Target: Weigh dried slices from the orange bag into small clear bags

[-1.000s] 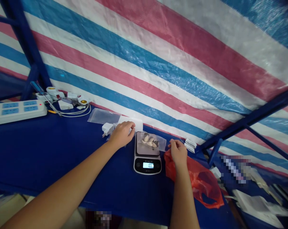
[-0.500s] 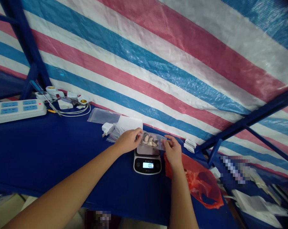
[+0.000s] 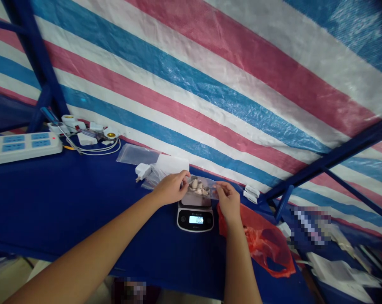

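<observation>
A clear plastic bag (image 3: 211, 191) with several pale, shell-like pieces (image 3: 199, 187) inside lies across the top of a small digital scale (image 3: 195, 219). The scale's lit display seems to read 10.6. My left hand (image 3: 171, 188) pinches the bag's left end, fingers closed. At its right end my right hand (image 3: 228, 200) grips the plastic between thumb and fingers. The bag hides part of the scale's weighing plate. Just right of the scale, partly under my right forearm, spreads a red plastic bag (image 3: 267, 247).
Behind my left hand are a white plug adapter (image 3: 143, 170), an empty clear bag (image 3: 137, 154) and white paper (image 3: 173, 163). A power strip (image 3: 23, 145) and cabled sockets (image 3: 88, 137) sit far left. Small white packets (image 3: 251, 194) lie right. A striped tarp (image 3: 191, 97) slopes behind the blue table (image 3: 83, 198).
Both hands stay on the bag at nearly the same spots. The pieces inside have shifted slightly, and the bag looks a little flatter. The display reading looks the same.
</observation>
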`<state>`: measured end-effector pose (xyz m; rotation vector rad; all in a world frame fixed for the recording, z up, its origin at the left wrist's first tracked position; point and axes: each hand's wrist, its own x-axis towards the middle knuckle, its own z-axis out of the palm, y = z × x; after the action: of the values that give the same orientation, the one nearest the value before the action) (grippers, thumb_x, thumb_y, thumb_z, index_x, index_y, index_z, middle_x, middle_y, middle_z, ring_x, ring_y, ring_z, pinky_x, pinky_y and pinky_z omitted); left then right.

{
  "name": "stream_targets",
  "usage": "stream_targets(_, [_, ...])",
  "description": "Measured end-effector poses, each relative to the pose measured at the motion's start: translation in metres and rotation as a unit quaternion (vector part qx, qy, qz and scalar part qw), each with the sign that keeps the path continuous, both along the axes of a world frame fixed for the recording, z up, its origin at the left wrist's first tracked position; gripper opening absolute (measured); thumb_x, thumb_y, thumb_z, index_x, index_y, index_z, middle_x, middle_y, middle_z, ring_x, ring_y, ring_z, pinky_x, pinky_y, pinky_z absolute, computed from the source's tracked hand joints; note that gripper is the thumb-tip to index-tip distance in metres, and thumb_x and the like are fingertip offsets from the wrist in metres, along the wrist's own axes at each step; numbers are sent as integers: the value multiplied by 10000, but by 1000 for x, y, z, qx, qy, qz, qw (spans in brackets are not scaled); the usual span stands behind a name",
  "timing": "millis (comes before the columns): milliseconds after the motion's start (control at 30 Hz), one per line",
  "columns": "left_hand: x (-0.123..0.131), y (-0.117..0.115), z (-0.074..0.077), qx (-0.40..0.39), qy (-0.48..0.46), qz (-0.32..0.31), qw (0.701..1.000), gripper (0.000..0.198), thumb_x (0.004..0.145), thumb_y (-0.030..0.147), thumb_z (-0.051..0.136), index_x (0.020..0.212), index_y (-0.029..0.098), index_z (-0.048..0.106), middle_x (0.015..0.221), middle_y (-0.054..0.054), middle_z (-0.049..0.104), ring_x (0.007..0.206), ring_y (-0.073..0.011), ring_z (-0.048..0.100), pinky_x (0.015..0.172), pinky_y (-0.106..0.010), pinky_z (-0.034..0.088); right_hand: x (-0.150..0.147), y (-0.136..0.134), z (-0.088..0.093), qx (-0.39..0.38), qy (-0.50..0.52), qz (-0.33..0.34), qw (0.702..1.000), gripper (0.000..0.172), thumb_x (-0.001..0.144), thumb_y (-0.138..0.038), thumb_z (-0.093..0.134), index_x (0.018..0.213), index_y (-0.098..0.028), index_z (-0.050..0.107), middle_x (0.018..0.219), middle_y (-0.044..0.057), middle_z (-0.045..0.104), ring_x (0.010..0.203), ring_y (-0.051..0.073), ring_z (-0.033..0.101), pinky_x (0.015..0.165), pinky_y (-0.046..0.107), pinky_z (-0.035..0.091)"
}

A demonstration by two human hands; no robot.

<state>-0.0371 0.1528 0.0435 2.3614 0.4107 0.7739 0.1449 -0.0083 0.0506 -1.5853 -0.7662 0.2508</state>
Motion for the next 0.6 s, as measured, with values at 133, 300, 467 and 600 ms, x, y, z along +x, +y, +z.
stream_targets(133, [0, 1, 1, 4, -37, 11, 999, 208, 913, 227, 491, 1120, 232, 496, 876, 5, 667, 692, -147, 610, 664, -287, 429, -2, 0, 2, 7, -2, -7, 1000, 360, 787, -476, 732, 968, -165, 709, 867, 78, 764, 725, 212, 698, 712, 352, 562])
stream_targets(300, [-2, 2, 7, 37, -82, 40, 995, 186, 943, 256, 486, 1128, 236, 500, 841, 13, 647, 690, -140, 607, 655, -274, 438, -7, 1, 8, 27, -22, -15, 999, 361, 801, -478, 720, 976, -162, 712, 873, 75, 762, 761, 210, 695, 714, 340, 549])
stream_targets(467, [-2, 2, 6, 62, -114, 47, 990, 175, 967, 267, 471, 1132, 225, 515, 839, 2, 639, 699, -132, 611, 684, -272, 463, -9, -1, 12, 37, -48, -27, 998, 344, 816, -472, 715, 968, -164, 728, 894, 76, 758, 816, 215, 691, 736, 334, 527])
stream_targets(600, [-1, 2, 6, 68, -118, 51, 989, 182, 978, 279, 468, 1140, 220, 526, 826, -2, 633, 694, -132, 612, 676, -270, 468, -8, -2, 11, 38, -77, -28, 996, 328, 840, -468, 704, 970, -169, 734, 909, 80, 759, 834, 216, 688, 728, 327, 516])
